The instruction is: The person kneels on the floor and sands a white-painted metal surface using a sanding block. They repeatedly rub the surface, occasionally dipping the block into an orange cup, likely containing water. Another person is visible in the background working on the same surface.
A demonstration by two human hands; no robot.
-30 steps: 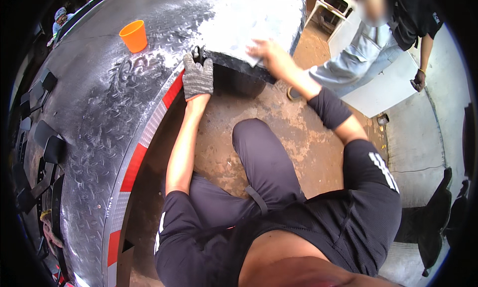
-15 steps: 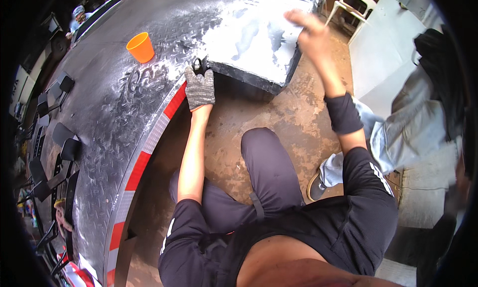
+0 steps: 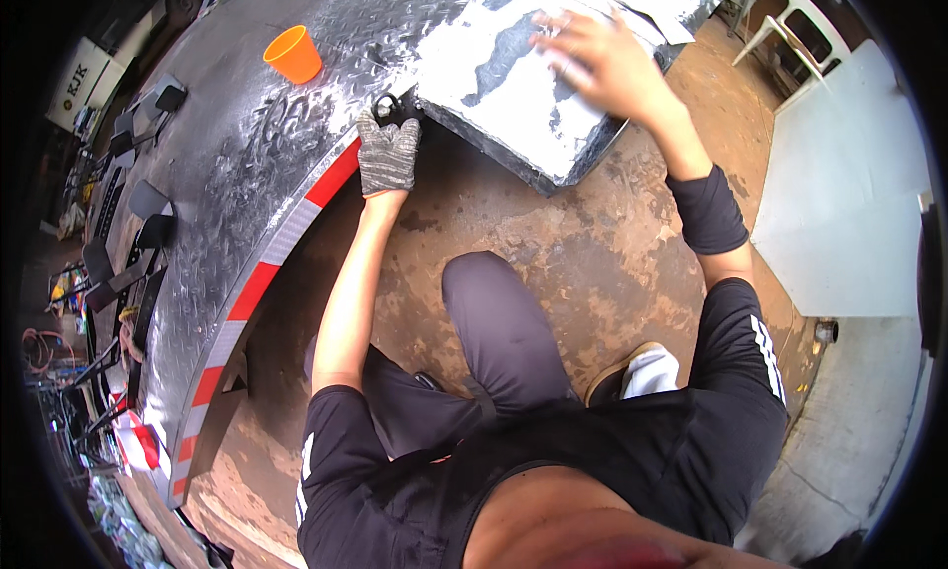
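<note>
At the corner of a large black metal surface with raised tread pattern [image 3: 222,189], the left hand [image 3: 387,159], which wears a grey knitted glove, is placed on the edge. Its thumb and fingers stand a little apart, just beside a small black ring [image 3: 387,106]; I cannot tell if they pinch something. Under this hand, along the curved edge, runs a band of red and silver reflective pieces [image 3: 254,291].

The bare right hand [image 3: 597,64] has its fingers spread and is blurred. It is over a black flat-topped slab smeared with white coating [image 3: 518,125], which sits at the corner, to the right of the gloved hand. Whether the palm touches the slab, I cannot say. Some dark patches show through the white.

On the tread metal, beyond the left hand, an orange tapered cup [image 3: 298,58] stands upright. To the right, above the brown stained floor [image 3: 622,214], there are a pale flat board [image 3: 844,194] and a white plastic chair [image 3: 812,26].
</note>
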